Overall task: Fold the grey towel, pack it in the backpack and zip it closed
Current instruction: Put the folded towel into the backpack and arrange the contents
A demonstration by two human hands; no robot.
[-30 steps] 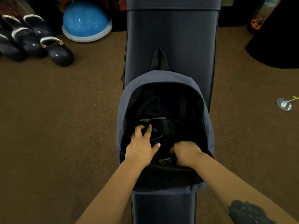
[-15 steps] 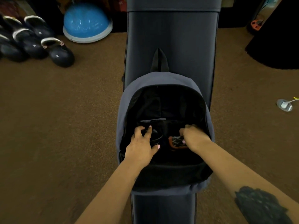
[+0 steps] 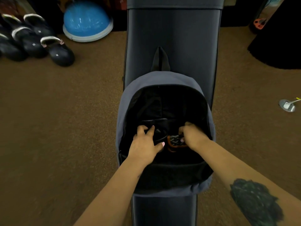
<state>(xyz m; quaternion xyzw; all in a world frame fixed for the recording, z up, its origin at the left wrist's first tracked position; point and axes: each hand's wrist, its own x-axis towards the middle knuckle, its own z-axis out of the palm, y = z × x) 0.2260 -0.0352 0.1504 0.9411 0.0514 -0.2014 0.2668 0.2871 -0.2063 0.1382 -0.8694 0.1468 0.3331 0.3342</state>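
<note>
The grey backpack (image 3: 123,115) lies open on a black padded bench (image 3: 172,38), its dark inside facing me. Both my hands are inside it. My left hand (image 3: 145,144) curls over a black rounded item (image 3: 160,134), with fingers on its far side and the thumb on its near side. My right hand (image 3: 193,136) is closed on a small dark patterned pouch with an orange edge (image 3: 174,141), right beside the left hand. I see no grey towel; the rest of the contents are too dark to tell apart.
The bench runs from top to bottom of the view, with brown carpet on both sides. Several dark kettlebells (image 3: 60,53) and a blue half-ball (image 3: 86,20) sit on the floor at far left. A small metal floor fitting (image 3: 287,105) is at right.
My right hand has moved from the bag's near edge deeper inside, bringing the orange-edged pouch next to my left hand. The left hand has stayed in place.
</note>
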